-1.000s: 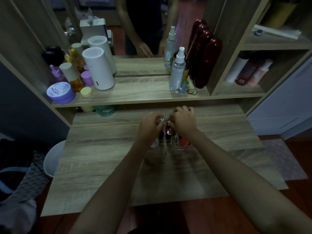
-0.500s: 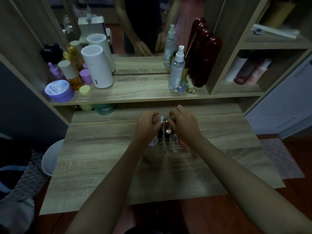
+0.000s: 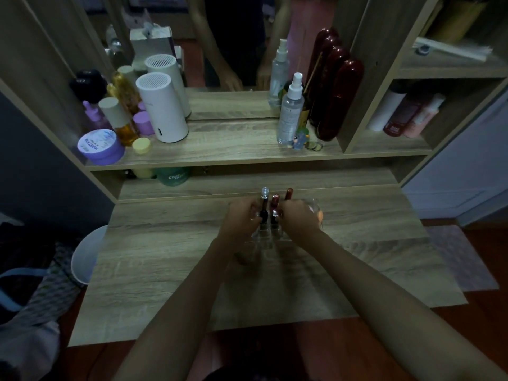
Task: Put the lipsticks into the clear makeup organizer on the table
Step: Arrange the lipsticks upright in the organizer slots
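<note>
Lipsticks [image 3: 264, 207] standing upright in clear makeup organizer [image 3: 270, 234] near table's [image 3: 154, 259] back edge; left hand [image 3: 239, 220] and right hand [image 3: 298, 220] flanking it, grip unclear; probably light, rigid, slick tubes, tippy; pinching mid-barrel.

Both bare forearms reach up from lower frame, converging at centre. Left hand [image 3: 242, 218] and right hand [image 3: 298, 217] sit side by side, knuckles up, fingers curled downward, close but apart.
</note>
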